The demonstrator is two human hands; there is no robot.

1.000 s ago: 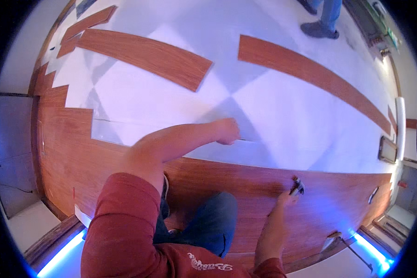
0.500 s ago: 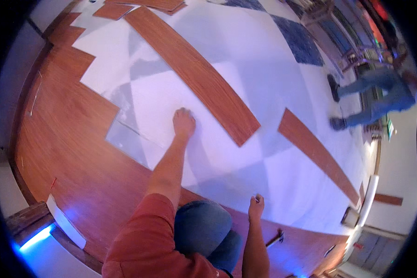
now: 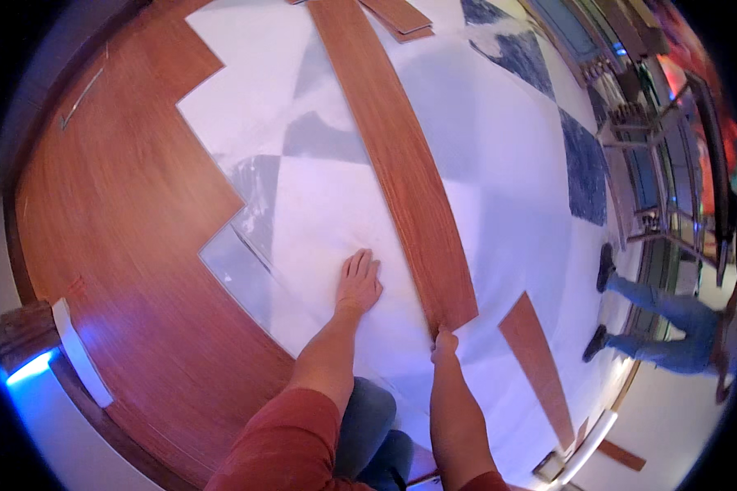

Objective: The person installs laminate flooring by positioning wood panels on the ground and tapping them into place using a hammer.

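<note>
A long reddish-brown wood-look floor plank point(image 3: 401, 180) lies slantwise over the white and grey checked floor point(image 3: 319, 204). At the plank's near end my right hand point(image 3: 445, 345) has its fingers closed on the edge by the corner. My left hand point(image 3: 360, 282) rests on the bare floor left of the plank, palm down with fingers stretched out, holding nothing. Farther left runs the laid plank flooring point(image 3: 139, 204), its border stepped. A strip of grey sheet point(image 3: 241, 270) lies along that border.
A narrower plank point(image 3: 540, 368) lies to the right, and more loose planks point(image 3: 397, 16) lie at the far end. On the right another person point(image 3: 663, 315) in jeans walks near metal-framed furniture point(image 3: 655, 147). A white strip point(image 3: 82, 352) lies at the lower left.
My right hand has moved forward to the long plank's near end and taken hold of it. My left hand has gone from curled to flat. The view has shifted; the hammer is out of sight.
</note>
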